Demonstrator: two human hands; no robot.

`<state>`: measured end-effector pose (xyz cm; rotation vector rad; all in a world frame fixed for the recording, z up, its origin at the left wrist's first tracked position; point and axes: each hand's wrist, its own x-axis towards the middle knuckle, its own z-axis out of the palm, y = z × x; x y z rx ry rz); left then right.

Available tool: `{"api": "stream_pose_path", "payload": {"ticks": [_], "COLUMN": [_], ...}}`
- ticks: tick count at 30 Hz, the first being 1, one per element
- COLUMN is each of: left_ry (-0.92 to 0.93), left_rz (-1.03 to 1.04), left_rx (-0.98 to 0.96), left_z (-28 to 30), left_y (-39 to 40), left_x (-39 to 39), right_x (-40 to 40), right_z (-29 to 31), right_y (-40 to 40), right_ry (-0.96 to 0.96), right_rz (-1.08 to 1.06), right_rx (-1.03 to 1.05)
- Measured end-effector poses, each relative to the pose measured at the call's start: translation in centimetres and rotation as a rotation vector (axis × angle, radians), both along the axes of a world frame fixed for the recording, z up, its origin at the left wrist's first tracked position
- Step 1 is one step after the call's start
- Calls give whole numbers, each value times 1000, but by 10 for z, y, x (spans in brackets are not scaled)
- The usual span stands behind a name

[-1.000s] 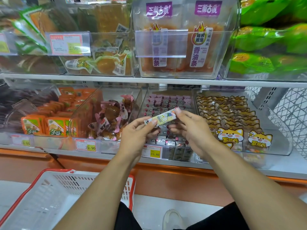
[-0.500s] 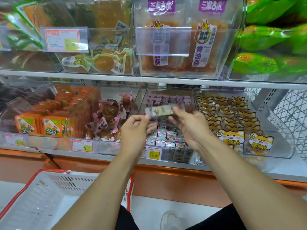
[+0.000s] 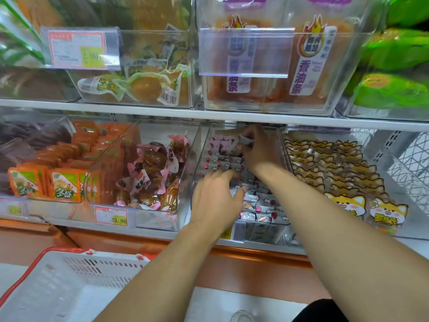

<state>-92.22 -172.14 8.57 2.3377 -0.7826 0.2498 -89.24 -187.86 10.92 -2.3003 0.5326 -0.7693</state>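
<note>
The right hand [image 3: 261,151] reaches to the back of a clear bin [image 3: 201,159] on the lower shelf [image 3: 69,223], its fingers curled and pinching a small packet [image 3: 245,140] by one end, the packet held just above the rear rows and partly blurred. The left hand [image 3: 216,201] lies over the front of the same bin with fingers stretched forward and loosely spread, thumb apart, gripping nothing that shows; it is blurred, and whether the fingertips touch the stock below I cannot tell. The bin is filled with rows of grey and pink packets [image 3: 263,206], lined up front to back. Just left of it stands a bin of pink-wrapped sweets [image 3: 153,168], and further left orange packs [image 3: 62,182]; just right are fox packs [image 3: 343,173]. A price tag [image 3: 111,216] reading 29.90 hangs on the shelf edge below the sweets. A white basket [image 3: 76,293] with a red rim sits low at the left, well apart from both hands
</note>
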Motion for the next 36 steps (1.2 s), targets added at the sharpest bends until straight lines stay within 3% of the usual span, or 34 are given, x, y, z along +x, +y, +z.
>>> {"api": "stream_pose_path", "payload": {"ticks": [12,17,23,28,33,36], "left_ry": [-11,-10,-15,3,-14,10], "left_rz": [-20,-26,-29,-26,-31,-40], "left_rx": [-6,-16,-26,-58,-67,-121], "left_z": [-6,-7,-5,-4,-2,0], "left_y": [3,4,5,5,7,8], "left_x": [3,3,2,1,2,-1], "right_x": [20,17,10,8,3,-7], "right_z": [-20,-13,-12,-11,11,23], "right_y": [1,-5,-13,-10,3,8], "right_ry": [377,341,463,333,-126,-266], "right_rz": [-8,-87,-200,-190,-247,-327], "right_rx": [-452,-392,-526,-383,45,196]}}
